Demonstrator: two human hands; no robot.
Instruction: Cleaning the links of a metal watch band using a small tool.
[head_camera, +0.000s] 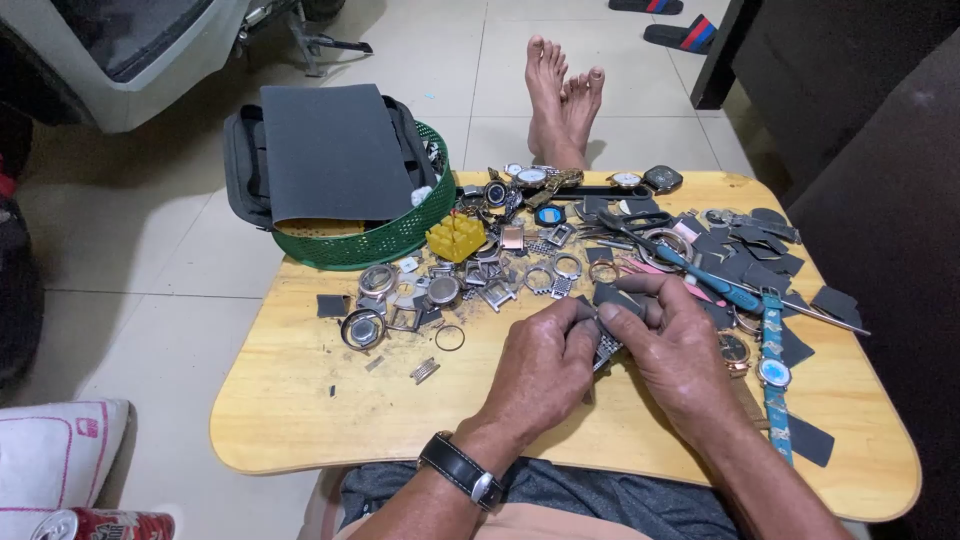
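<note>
**Two hands closed on a metal watch band at the middle of a crowded lap table**

The left hand (540, 368) and right hand (672, 352) meet just near of the table's centre, fingers curled in and pinching a metal watch band (606, 347) between them; a small piece of dark grey abrasive sheet (612, 298) is folded over it under the fingertips. Both hands are closed on it, and only a short ribbed, silvery stretch of the band shows between them. A black-strapped wristwatch (462, 469) sits on the left wrist.

Open room lies on the near left of the wooden table (300, 400), where bare top runs to the rounded edge, with only a few stray bits such as a small link piece (425, 370). To the far side and right the top is packed: watch cases and rings (440, 290), a yellow holder block (456, 236), a blue-handled tool (712, 280), a blue-strapped watch (772, 370) near the right edge, and dark sheet scraps.

A green basket (390, 238) hangs over the far left edge, holding a black case and a large grey sheet (330, 150).

The table stands over a pale tiled floor (150, 300); the person's bare feet (563, 95) stretch out beyond its far edge, and a dark piece of furniture stands to the right.
</note>
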